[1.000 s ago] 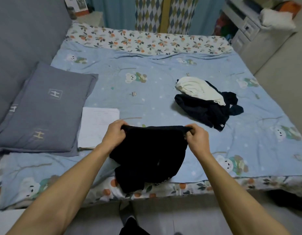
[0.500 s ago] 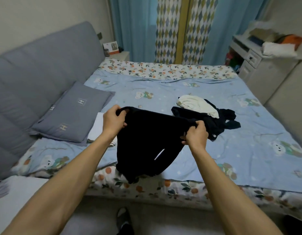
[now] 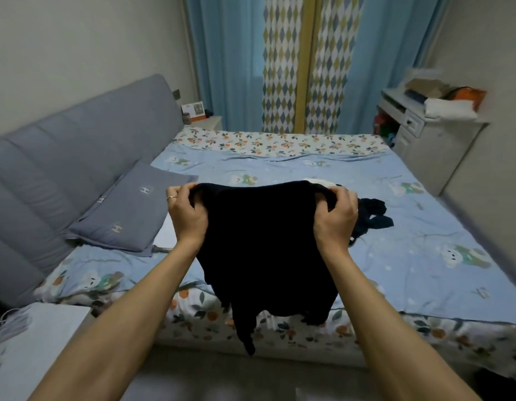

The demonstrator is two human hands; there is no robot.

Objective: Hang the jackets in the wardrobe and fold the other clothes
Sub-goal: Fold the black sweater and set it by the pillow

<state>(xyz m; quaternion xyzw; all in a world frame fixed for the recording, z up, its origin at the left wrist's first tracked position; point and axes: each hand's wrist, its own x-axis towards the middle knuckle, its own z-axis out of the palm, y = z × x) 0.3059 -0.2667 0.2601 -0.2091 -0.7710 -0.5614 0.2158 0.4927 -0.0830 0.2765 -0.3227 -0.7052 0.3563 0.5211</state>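
Overhead, left hand (image 3: pixel 187 215) and right hand (image 3: pixel 334 218) grip black garment (image 3: pixel 265 250), hiding clothes pile (image 3: pixel 372 211) behind

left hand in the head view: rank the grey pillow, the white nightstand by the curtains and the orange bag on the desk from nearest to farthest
Measured from the left hand:
1. Grey pillow, just to its left on the bed.
2. White nightstand, beyond it at the bed's far left corner.
3. Orange bag, far right across the bed, on the desk.
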